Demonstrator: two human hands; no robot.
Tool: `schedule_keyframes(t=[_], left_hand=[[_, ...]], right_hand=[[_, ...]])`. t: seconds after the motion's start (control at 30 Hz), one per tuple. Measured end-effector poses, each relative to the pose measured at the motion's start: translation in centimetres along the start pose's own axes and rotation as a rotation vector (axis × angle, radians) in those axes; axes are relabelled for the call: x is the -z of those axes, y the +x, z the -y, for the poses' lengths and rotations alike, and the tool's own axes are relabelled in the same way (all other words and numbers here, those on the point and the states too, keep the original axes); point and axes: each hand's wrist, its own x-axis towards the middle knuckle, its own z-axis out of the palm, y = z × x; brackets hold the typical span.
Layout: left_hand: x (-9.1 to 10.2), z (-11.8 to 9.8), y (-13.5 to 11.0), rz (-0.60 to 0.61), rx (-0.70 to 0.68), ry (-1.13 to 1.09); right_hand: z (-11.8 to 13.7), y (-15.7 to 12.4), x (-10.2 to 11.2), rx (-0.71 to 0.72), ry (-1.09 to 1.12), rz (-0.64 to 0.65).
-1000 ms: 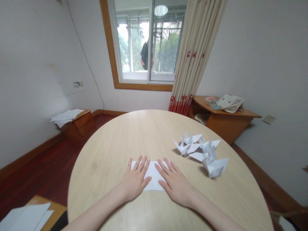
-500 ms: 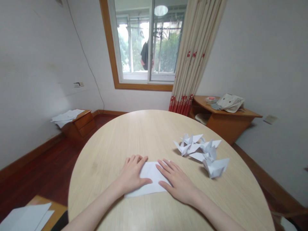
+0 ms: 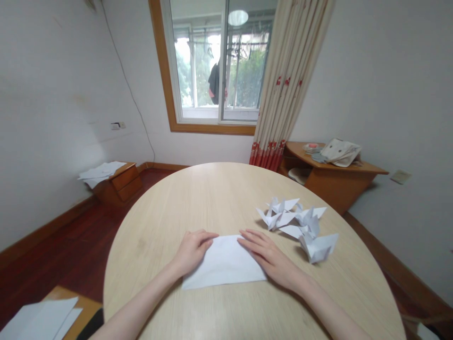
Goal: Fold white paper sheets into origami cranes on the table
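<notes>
One white sheet (image 3: 223, 262) flat on round table (image 3: 212, 189), near edge, between both hands. Left hand (image 3: 191, 249) curled, fingertips pinching far-left corner; right hand (image 3: 272, 257) flat, fingers together, pressing right side. Risk, as judged: uneven pressure skewing the sheet and misaligning edges; smooth tabletop letting paper slide; a hard pull creasing or tearing the corner. Count: one sheet, two hands, roughly four folded paper cranes (image 3: 299, 224) clustered to the right, overlap preventing exact count.
</notes>
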Motion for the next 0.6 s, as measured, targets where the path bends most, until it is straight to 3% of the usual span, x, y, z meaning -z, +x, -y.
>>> schedule_keyframes(t=[0.17, 0.6], left_hand=[[0.2, 0.5, 0.5, -0.021, 0.058, -0.127], [0.2, 1.1, 0.4, -0.023, 0.071, -0.218]], right_hand=[[-1.5, -0.2, 0.6, 0.131, -0.051, -0.122], [-2.1, 0.0, 0.4, 0.191, -0.082, -0.193]])
